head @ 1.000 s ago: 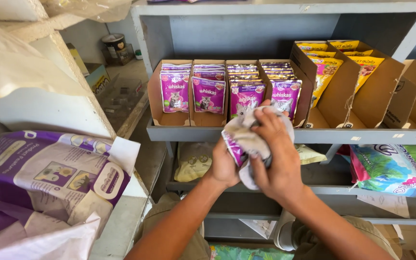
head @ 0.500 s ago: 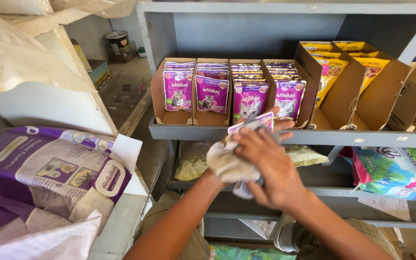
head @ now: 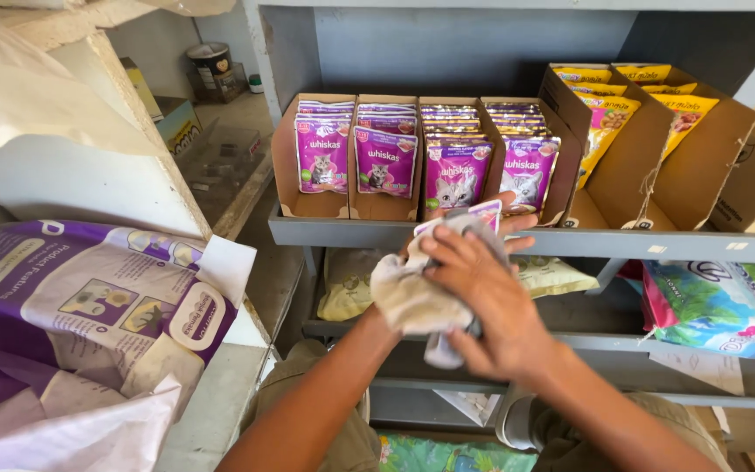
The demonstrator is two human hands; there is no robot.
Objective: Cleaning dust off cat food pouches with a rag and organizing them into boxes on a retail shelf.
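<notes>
Pressing a crumpled off-white cloth [head: 408,297] against a small purple pouch [head: 475,212], the right hand [head: 491,306] lay on top with its fingers spread and curled over the fabric, so the rag was kept flat against the packet's face as if for wiping. The left hand [head: 399,301] was almost wholly hidden under the cloth; it seemed to support the pouch from behind, but whether its fingers were closed around it could not be told. Only the pouch's upper corner showed above the rag, held in mid-air just in front of the grey metal shelf edge [head: 334,232], level with the display boxes.

On that shelf stood open brown cardboard trays [head: 283,166] packed with rows of matching purple pouches [head: 384,159], upright and facing forward so their fronts could be read. Beside them, to the right, taller cardboard cartons [head: 631,166] held yellow pouches [head: 606,122] tilted back. Below lay a pale beige bag [head: 342,284] and a green and pink bag [head: 718,306] on its side. A large purple and white sack [head: 72,306] rested on a white ledge [head: 207,411] at the left, near the person's elbow.
</notes>
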